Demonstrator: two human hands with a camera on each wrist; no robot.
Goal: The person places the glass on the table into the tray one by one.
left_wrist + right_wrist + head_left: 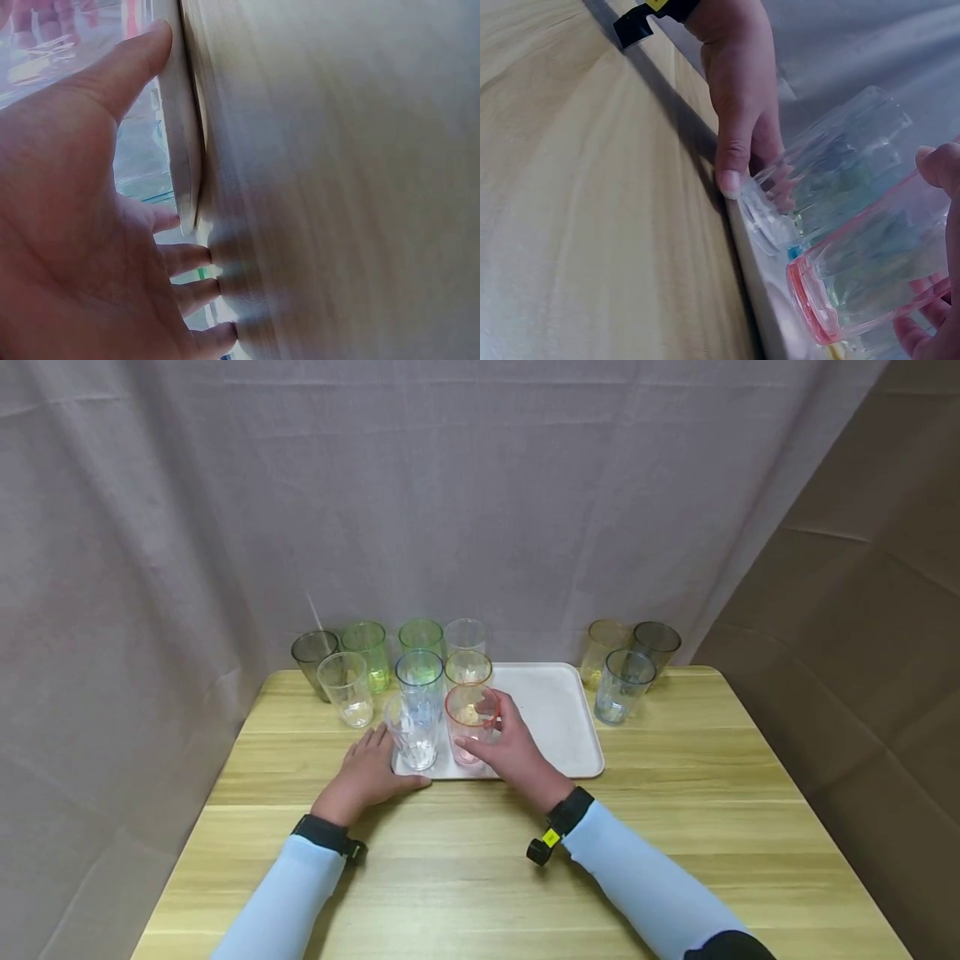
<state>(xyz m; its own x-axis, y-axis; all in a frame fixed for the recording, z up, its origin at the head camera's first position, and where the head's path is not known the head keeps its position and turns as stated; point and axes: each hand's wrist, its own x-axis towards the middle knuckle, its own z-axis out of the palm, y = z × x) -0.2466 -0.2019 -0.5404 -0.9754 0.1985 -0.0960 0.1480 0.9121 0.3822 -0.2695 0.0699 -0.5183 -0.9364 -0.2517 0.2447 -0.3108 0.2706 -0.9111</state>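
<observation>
Between the thumb and fingers of my right hand (519, 750) is a glass with a red rim (460, 728), which I hold upright over the front of the white tray (551, 718). The right wrist view shows its pinkish base (810, 300) close to the tray. My left hand (366, 779) rests at the tray's front left corner. Its thumb lies along the front edge, and its other fingers stretch past the left side onto the table. A clear glass (414, 745) stands on the tray beside the red-rimmed one. Behind them stand a blue-rimmed glass (422, 681) and a yellow-rimmed glass (468, 670).
Left of the tray stand a clear glass (347, 692), a dark grey glass (311, 662) and a green glass (367, 652). Another green glass (420, 633) and a clear one (466, 633) are at the back. Amber (600, 652), dark (660, 643) and bluish (622, 689) glasses stand at right.
</observation>
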